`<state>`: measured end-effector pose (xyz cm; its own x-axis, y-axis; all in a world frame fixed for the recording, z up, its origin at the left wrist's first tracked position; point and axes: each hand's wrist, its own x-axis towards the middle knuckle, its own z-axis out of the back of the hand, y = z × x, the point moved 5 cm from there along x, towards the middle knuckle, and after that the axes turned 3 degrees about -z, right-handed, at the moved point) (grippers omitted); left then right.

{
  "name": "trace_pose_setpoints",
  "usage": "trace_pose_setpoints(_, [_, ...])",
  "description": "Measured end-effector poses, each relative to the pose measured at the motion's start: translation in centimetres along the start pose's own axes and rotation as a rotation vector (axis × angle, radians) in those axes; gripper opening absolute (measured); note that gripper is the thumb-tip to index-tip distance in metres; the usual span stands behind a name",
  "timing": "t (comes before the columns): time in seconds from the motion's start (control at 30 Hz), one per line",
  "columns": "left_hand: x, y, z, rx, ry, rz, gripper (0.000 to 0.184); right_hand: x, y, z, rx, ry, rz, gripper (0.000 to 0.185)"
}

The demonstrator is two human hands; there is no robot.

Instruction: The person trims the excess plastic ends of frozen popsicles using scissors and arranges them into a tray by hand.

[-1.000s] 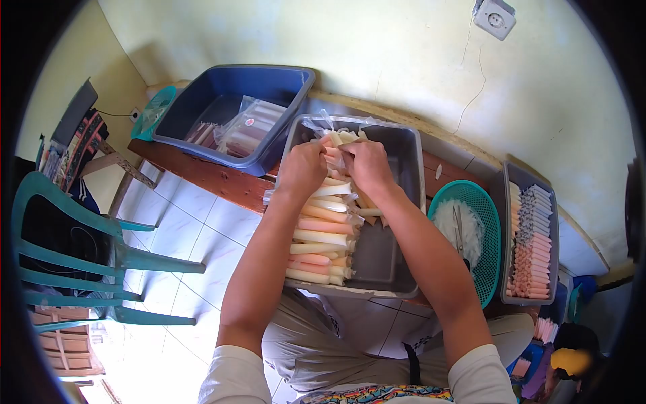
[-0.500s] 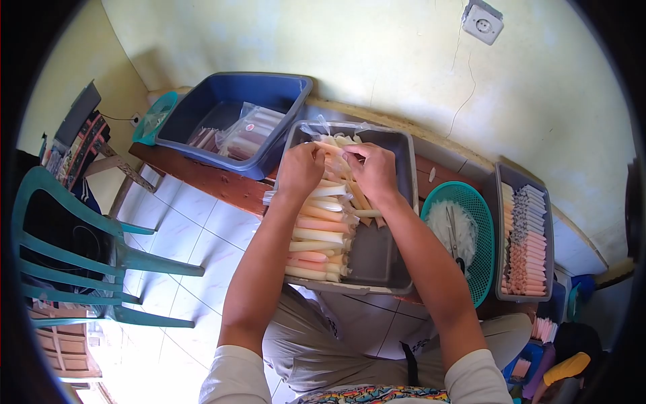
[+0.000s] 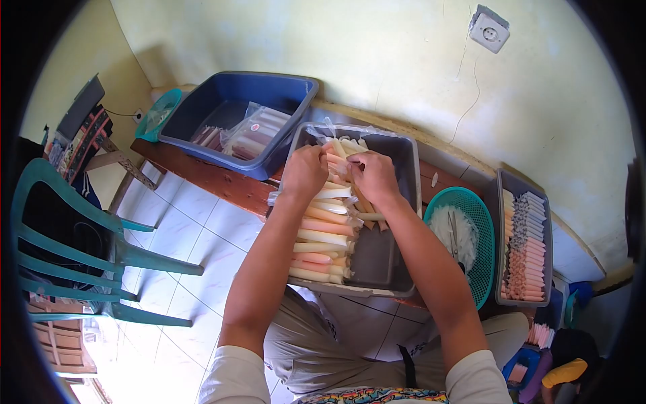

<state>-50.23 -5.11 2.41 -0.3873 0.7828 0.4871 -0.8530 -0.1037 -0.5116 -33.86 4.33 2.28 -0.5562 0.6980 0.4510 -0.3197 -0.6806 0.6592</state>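
Note:
My left hand (image 3: 305, 171) and my right hand (image 3: 374, 178) are over the far part of a grey tub (image 3: 380, 259), fingers pinched. Between them lies a pink ice-pop-like plastic tube (image 3: 334, 159), its left end at my left fingers and its clear plastic end at my right fingers. The fingertips are partly hidden. Below, cream, orange and pink filled tubes (image 3: 319, 236) lie side by side in a stack along the tub's left side. More pale tubes (image 3: 351, 145) lie loose beyond my hands, and a few tan ones sit under my right wrist.
On the left, a blue tub (image 3: 202, 151) holds bagged brown tubes (image 3: 259, 135). At right, scissors (image 3: 453, 232) lie on plastic scraps in a green basket (image 3: 481, 269), beside a grey tray (image 3: 499, 236) of packed tubes. A green chair (image 3: 74, 249) stands left; another person's yellow sleeve (image 3: 566, 372) shows lower right.
The view has shifted slightly, moving the tubs a little to the right in the picture. Both hands stay pinched at the pink tube, with only small finger movement.

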Motion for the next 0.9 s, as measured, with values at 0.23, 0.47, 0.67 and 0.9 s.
trace_pose_setpoints(0.23, [0.6, 0.8, -0.2, -0.053, -0.076, -0.086, 0.023, 1.6, 1.5, -0.3, -0.218, 0.012, 0.034, 0.015])
trace_pose_setpoints(0.47, [0.4, 0.7, -0.6, -0.069, 0.016, -0.065, 0.039, 4.6, 1.3, -2.7, -0.304, 0.045, 0.092, 0.014])
trace_pose_setpoints(0.67, [0.1, 0.3, -0.3, -0.137, 0.058, -0.040, 0.041, 5.5, 1.4, -4.0, -0.458, 0.071, 0.051, 0.015])
trace_pose_setpoints(0.9, [0.1, 0.2, -0.3, -0.163, 0.072, -0.054, 0.045, 5.3, 2.3, -4.6, -0.593, 0.015, 0.134, 0.019])
